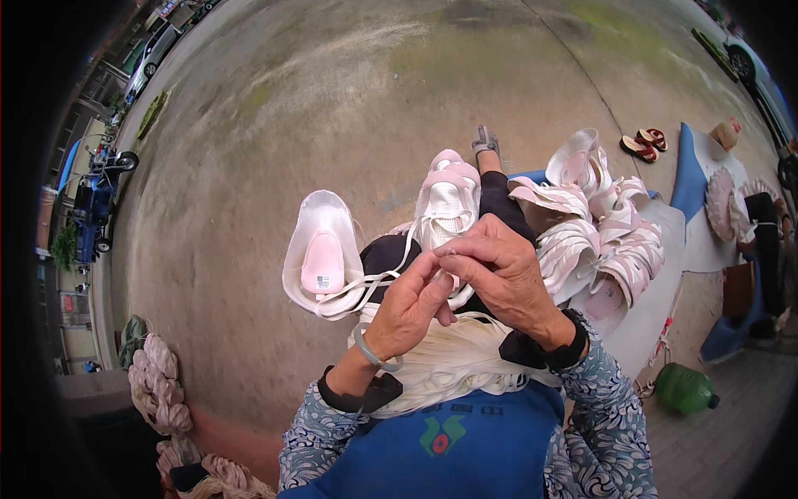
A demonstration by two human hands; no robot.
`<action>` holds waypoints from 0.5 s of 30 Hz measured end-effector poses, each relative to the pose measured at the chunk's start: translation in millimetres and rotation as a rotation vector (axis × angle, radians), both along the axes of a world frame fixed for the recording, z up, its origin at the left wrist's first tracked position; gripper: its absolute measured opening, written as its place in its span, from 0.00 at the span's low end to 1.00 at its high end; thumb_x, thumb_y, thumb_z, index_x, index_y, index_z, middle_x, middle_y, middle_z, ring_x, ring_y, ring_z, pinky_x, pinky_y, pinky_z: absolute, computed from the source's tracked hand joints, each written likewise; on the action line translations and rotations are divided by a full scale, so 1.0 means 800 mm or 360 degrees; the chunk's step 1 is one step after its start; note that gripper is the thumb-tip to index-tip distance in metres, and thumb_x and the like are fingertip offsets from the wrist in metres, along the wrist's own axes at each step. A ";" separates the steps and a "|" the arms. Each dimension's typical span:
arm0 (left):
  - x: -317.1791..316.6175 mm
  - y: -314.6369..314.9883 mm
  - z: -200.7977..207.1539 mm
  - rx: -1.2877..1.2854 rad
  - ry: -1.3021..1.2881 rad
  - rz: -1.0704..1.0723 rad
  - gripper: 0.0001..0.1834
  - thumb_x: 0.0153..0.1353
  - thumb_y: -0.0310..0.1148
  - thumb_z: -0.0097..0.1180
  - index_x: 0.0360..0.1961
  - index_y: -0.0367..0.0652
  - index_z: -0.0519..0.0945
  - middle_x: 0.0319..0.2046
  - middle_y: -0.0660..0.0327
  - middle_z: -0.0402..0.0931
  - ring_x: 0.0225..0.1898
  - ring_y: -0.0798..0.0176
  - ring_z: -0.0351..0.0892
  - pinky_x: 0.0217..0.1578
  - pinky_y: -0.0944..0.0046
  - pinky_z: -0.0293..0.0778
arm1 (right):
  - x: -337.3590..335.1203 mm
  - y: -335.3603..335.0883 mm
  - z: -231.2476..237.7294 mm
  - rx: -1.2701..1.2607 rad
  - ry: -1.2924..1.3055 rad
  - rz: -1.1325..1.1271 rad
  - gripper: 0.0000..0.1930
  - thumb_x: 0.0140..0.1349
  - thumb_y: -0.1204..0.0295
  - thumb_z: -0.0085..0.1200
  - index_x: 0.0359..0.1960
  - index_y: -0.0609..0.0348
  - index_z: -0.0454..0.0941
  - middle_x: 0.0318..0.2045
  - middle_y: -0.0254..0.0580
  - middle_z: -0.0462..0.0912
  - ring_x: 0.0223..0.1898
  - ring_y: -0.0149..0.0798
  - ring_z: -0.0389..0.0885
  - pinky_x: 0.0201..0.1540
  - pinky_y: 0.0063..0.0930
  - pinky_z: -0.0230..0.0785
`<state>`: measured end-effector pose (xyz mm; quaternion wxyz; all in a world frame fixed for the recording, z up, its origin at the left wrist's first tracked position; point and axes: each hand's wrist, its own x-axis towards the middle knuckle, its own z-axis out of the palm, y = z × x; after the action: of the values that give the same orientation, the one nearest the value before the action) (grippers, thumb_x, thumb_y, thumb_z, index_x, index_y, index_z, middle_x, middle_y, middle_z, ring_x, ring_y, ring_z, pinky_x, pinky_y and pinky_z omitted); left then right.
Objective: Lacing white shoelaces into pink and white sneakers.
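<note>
My left hand (pixel 409 306) and my right hand (pixel 499 268) meet in front of me, fingertips pinched together on a white shoelace (pixel 397 264). The lace runs up to a white and pink shoe upper (pixel 447 201) resting on my knee. A second white and pink upper (pixel 322 254) lies open to the left, its inside facing up. A bundle of white laces (pixel 453 366) lies across my lap, over a blue apron (pixel 465 445). My left wrist carries a pale bangle (pixel 370 353).
A heap of white and pink uppers (pixel 598 241) sits on a white sheet at my right. A green bottle (pixel 686 389) lies on the ground. Another person (pixel 761 229) sits at the far right. Sandals (pixel 644 143) lie beyond. Rope coils (pixel 158 382) lie at my left.
</note>
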<state>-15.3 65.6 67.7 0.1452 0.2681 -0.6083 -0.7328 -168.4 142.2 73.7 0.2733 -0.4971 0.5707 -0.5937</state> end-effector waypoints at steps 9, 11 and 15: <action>0.015 -0.038 0.082 0.0020 0.0300 0.0421 0.16 0.72 0.40 0.44 0.36 0.37 0.75 0.18 0.70 0.65 0.15 0.77 0.65 0.19 0.74 0.68 | -0.030 -0.003 -0.012 0.0516 -0.0601 0.0045 0.14 0.62 0.72 0.53 0.46 0.68 0.77 0.27 0.39 0.78 0.27 0.26 0.71 0.30 0.19 0.65; 0.022 -0.054 0.132 -0.0049 0.0809 0.0474 0.13 0.72 0.37 0.43 0.35 0.39 0.73 0.17 0.69 0.61 0.12 0.77 0.60 0.20 0.70 0.76 | -0.044 0.001 -0.059 0.0612 -0.0164 -0.0074 0.14 0.62 0.70 0.54 0.46 0.68 0.77 0.28 0.41 0.78 0.26 0.28 0.72 0.30 0.22 0.66; 0.119 -0.086 0.257 -0.0062 0.1507 0.0262 0.11 0.67 0.22 0.40 0.50 0.30 0.64 0.29 0.61 0.60 0.21 0.72 0.65 0.31 0.68 0.76 | -0.044 0.000 -0.100 0.0742 0.0203 0.0121 0.15 0.57 0.68 0.56 0.40 0.68 0.76 0.29 0.50 0.76 0.31 0.45 0.76 0.36 0.35 0.68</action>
<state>80.0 -3.0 273.7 0.4687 -0.0505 -0.4658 -0.7489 -203.6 142.0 -6.7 0.3663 -0.4781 0.6893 -0.4026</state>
